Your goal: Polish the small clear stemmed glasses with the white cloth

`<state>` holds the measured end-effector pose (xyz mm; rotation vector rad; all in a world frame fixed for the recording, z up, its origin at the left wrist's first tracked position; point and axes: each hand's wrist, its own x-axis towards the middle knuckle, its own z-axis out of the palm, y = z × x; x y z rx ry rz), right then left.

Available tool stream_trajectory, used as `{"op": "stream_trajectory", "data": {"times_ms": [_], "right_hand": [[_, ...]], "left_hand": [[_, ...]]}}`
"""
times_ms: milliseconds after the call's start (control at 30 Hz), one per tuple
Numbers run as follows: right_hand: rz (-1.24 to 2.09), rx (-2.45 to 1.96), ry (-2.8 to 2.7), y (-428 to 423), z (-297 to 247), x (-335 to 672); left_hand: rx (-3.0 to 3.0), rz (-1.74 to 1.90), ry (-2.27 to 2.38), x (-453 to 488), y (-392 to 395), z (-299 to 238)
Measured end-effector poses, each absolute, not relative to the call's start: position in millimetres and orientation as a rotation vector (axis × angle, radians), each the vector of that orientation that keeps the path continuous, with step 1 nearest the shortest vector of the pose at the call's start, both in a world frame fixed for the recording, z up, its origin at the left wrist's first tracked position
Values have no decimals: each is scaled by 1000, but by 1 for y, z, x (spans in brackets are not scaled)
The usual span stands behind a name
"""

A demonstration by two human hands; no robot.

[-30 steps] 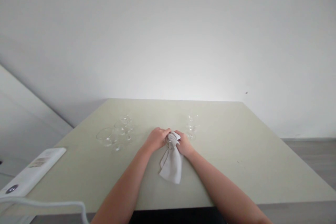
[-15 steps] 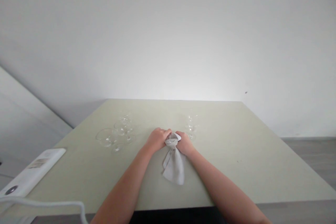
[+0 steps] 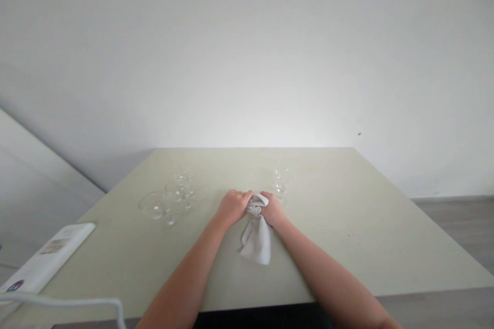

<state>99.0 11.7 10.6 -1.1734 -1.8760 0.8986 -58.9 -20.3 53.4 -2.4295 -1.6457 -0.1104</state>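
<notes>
My left hand is closed, its fingers curled at the left side of a clear glass. Most of that glass is hidden by the fingers and by a pale grey cloth, so its shape is hard to make out. My right hand is closed on the cloth, pressing it around the glass from the right. The cloth's loose end hangs toward me below both hands.
Several clear stemmed glasses stand on the table to the left. More clear glassware stands just beyond my right hand. A white box and a white cable are at the near left. A wall rises behind.
Both hands have shifted very slightly, still gripping the cloth and glass. The cloth's hanging end has swung up a little. The view has tilted slightly.
</notes>
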Motion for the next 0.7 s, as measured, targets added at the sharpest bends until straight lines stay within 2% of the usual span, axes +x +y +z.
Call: {"op": "stream_trajectory", "data": {"times_ms": [300,700], "right_hand": [[873,-1174,-1905,8,11,96],[968,-914,-2044,10,14,94]], "left_hand": [[-2441,-150,-1645,-62,-19,54],[-2525,-130,-1701,-74,-16,55]]}}
